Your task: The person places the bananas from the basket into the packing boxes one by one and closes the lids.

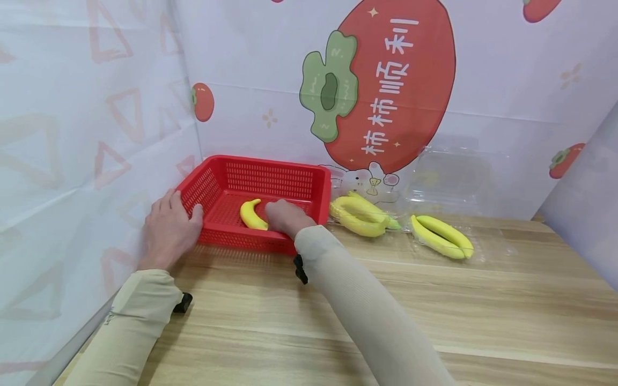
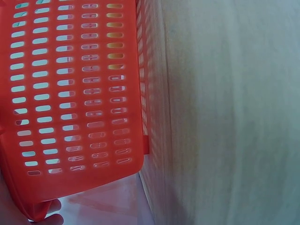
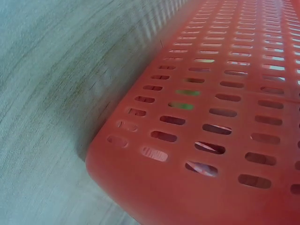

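A red plastic basket (image 1: 243,238) with slotted walls stands at the back left of the table. My left hand (image 1: 171,228) grips its rim at the left front corner; in the left wrist view two fingertips (image 2: 54,218) curl round the edge. Inside the basket lies a yellow banana (image 1: 251,214), its stem end pointing back. Beside it, my right hand (image 1: 286,217) reaches down over the front wall. The right fingers are hidden, so I cannot tell what they hold. Through the slots in the right wrist view, a yellow-green patch (image 3: 182,106) shows.
Right of the basket, more bananas (image 1: 359,214) sit in clear plastic packaging. Farther right, two bananas (image 1: 441,237) lie in a clear box with its lid (image 1: 449,174) raised against the back wall. A patterned sheet wall (image 1: 72,177) stands close on the left.
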`<state>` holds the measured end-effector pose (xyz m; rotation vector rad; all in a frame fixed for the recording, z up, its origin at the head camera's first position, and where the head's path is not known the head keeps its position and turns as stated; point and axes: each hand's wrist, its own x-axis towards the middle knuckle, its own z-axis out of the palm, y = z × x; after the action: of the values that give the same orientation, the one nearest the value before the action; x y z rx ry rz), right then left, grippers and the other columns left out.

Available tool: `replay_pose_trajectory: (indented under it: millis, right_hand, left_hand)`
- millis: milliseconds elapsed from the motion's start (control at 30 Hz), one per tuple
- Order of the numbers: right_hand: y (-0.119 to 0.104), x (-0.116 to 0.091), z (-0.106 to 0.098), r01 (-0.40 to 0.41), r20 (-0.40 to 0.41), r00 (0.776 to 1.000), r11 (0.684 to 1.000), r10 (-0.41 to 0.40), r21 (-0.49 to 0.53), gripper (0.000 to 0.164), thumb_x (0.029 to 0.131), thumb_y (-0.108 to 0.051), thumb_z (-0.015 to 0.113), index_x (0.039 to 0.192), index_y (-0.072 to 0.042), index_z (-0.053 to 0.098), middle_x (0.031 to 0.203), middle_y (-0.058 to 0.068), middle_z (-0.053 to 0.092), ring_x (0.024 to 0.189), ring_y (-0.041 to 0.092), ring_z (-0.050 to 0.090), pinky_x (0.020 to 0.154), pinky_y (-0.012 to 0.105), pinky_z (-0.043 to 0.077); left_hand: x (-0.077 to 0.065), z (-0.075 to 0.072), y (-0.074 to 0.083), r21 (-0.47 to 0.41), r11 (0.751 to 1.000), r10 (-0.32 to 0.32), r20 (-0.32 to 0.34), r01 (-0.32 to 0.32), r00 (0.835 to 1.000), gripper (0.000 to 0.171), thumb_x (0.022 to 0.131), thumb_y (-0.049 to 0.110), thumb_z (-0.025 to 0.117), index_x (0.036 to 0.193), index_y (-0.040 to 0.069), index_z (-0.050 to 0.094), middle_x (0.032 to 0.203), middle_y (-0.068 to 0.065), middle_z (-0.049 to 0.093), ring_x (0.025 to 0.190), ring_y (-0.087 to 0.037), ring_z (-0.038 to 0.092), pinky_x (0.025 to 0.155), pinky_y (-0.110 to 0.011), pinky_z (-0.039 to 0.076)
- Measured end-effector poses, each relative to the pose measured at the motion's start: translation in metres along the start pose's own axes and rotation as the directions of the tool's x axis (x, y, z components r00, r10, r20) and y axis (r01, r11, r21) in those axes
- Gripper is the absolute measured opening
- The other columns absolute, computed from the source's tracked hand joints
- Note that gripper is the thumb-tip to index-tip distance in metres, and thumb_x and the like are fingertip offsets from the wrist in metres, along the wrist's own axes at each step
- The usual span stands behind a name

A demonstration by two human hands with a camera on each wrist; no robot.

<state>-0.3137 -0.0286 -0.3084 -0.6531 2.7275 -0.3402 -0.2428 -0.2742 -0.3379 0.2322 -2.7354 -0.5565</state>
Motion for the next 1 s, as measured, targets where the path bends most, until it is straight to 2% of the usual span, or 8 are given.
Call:
replay_pose_trajectory:
  millis: [300, 533, 733, 867, 1000]
  right_hand:
    - [0.0029, -0.0004, -0.0015, -0.058, 0.017, 0.998, 0.997, 0.057, 0.045, 0.037, 0.079, -0.032, 0.093, 0.109, -0.019, 0.075, 0.089, -0.001, 0.077, 0.083, 0.018, 0.073, 0.076, 0.027, 0.063]
    - [0.0031, -0.0002, -0.0001, -0.028, 0.006, 1.0, 0.999, 0.027, 0.037, 0.026, 0.086, -0.03, 0.087, 0.107, -0.018, 0.077, 0.092, 0.001, 0.076, 0.088, 0.02, 0.07, 0.079, 0.029, 0.06]
    - [0.0041, 0.0002, -0.0004, -0.013, -0.001, 1.0, 1.0, 0.013, 0.026, 0.028, 0.084, -0.031, 0.089, 0.107, -0.019, 0.077, 0.091, 0.0, 0.076, 0.089, 0.02, 0.07, 0.081, 0.029, 0.061]
    - [0.0048, 0.0018, -0.0009, -0.008, -0.008, 1.0, 0.999, 0.009, 0.039, 0.032, 0.082, -0.032, 0.09, 0.106, -0.019, 0.074, 0.089, -0.001, 0.075, 0.085, 0.018, 0.07, 0.079, 0.026, 0.061]
    - [0.0032, 0.0035, -0.0003, 0.015, -0.053, 0.999, 0.996, -0.011, 0.084, 0.021, 0.086, -0.03, 0.088, 0.097, -0.015, 0.077, 0.079, 0.002, 0.074, 0.073, 0.017, 0.067, 0.072, 0.024, 0.059]
  left_hand:
    - [-0.0004, -0.0001, 0.0014, 0.001, 1.0, -0.011, 0.012, 0.011, 1.0, 0.079, 0.108, 0.044, 0.033, 0.161, -0.014, 0.023, 0.168, -0.037, 0.025, 0.15, -0.058, 0.027, 0.122, -0.074, 0.025]
    - [0.0003, -0.0007, 0.0013, 0.001, 1.0, -0.007, 0.0, 0.007, 1.0, 0.078, 0.108, 0.044, 0.034, 0.16, -0.015, 0.024, 0.167, -0.037, 0.026, 0.149, -0.059, 0.029, 0.121, -0.074, 0.026]
    - [0.0003, -0.0005, 0.0013, 0.001, 1.0, -0.006, -0.005, 0.006, 1.0, 0.078, 0.108, 0.043, 0.034, 0.16, -0.014, 0.025, 0.167, -0.037, 0.027, 0.148, -0.058, 0.03, 0.121, -0.074, 0.026]
    - [-0.0006, -0.0016, 0.0013, -0.006, 1.0, -0.002, -0.004, 0.002, 1.0, 0.078, 0.108, 0.044, 0.034, 0.16, -0.015, 0.025, 0.167, -0.037, 0.026, 0.149, -0.058, 0.029, 0.122, -0.073, 0.025]
    - [-0.0009, -0.0024, 0.0018, -0.012, 1.0, -0.004, -0.007, 0.004, 1.0, 0.078, 0.108, 0.044, 0.034, 0.16, -0.014, 0.025, 0.167, -0.036, 0.027, 0.149, -0.058, 0.029, 0.122, -0.073, 0.025]
